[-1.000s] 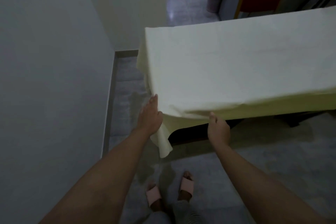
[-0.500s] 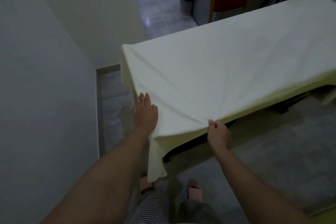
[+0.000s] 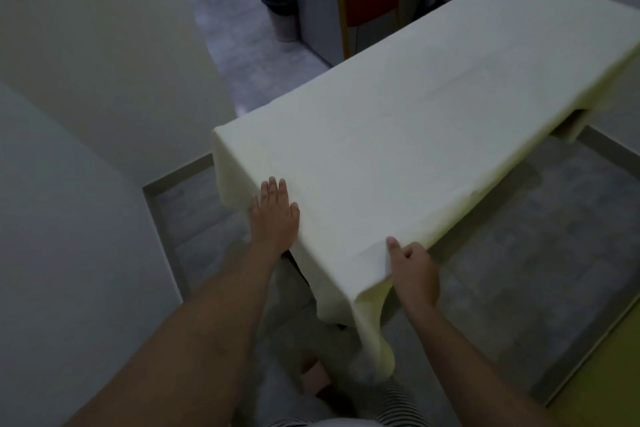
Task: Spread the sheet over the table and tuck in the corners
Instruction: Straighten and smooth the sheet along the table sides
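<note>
Head view: the sheet [image 3: 398, 135] now lies smooth. Half a second ago, long creases ran across it toward the right hand [image 3: 414, 270]. Those creases are gone. The left hand [image 3: 275, 218] was at the sheet's near edge a second ago. Now it is up on top of the sheet, close to the near left side.

So the spreading looks about done. The sheet covers the whole tabletop and hides it, and it hangs over every side that shows. The tucking is probably next. The loose corner [image 3: 375, 340] hangs down at the near end, toward the floor, and is not tucked in yet.

The left hand lies flat, palm down. Its fingers [image 3: 273, 189] are straight and close together and point to the far end. It presses on the sheet and holds nothing.

The right hand is at the near corner, a little to the right of the left hand. Its thumb lies on top of the sheet and its fingers curl down around the edge. It grips the sheet there. Both arms reach out from the near side.
</note>
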A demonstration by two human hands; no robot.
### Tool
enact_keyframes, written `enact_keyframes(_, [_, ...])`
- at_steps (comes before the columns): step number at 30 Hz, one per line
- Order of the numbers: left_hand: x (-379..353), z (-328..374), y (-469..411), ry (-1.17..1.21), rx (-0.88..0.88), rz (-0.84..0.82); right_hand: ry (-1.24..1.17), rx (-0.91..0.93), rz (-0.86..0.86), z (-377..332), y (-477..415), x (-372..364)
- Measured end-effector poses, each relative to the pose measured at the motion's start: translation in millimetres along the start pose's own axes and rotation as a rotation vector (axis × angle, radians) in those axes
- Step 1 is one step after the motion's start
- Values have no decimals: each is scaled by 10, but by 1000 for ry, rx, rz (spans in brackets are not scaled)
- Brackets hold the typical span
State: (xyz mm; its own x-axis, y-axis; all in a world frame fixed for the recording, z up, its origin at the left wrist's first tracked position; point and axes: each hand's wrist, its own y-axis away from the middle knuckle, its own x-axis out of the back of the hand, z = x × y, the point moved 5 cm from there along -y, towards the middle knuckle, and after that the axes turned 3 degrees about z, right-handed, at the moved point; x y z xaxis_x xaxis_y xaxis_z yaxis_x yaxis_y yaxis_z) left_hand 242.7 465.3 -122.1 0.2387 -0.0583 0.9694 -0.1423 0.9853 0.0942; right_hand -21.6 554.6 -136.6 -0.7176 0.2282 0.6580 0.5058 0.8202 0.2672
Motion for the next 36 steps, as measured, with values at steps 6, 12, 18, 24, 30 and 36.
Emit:
enact_keyframes(6, [-96, -10, 23, -1, -16, 27, 2, -7, 19, -44, 116, -34])
enact_keyframes(12, [-151, 37, 146, 5, -27, 19, 86, 42, 53, 89, 166, 87])
enact_keyframes(18, [-188, 146, 333, 5, -108, 11, 152, 35, 125, 302, 198, 204])
enact_keyframes(24, [90, -305, -78, 67, -106, 59, 137, -44, 356, 24, 309, 162])
enact_keyframes(30, [284, -1007, -735, 53, -58, 83, 264, 122, 340, -815, 297, -441])
enact_keyframes(36, [415, -1563, -1383, 54, -89, 54, 468, 231, 141, -1434, 424, -1401])
